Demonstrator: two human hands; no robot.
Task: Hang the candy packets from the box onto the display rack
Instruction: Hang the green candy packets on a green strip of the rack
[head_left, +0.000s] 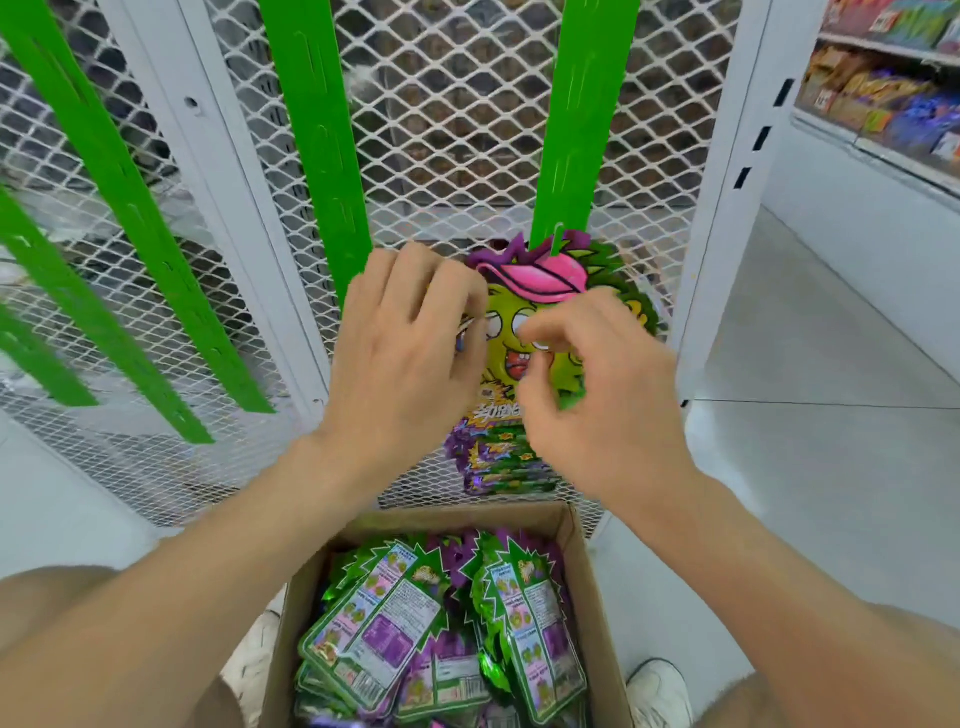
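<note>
Green candy packet (535, 283) on strip (571, 130), left hand (405, 358) curled round edge, right hand (597, 410) pinching front

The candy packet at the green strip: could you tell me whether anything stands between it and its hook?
Nothing visible does. The top of the candy packet is already at the hook of the green strip. The left hand and right hand are at the packet; other packets hang below it.

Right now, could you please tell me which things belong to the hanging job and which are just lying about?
Job: hanging packet, green strip, cardboard box, boxed packets, left hand, right hand.
Not the job: snack shelves, white shoe.
</note>
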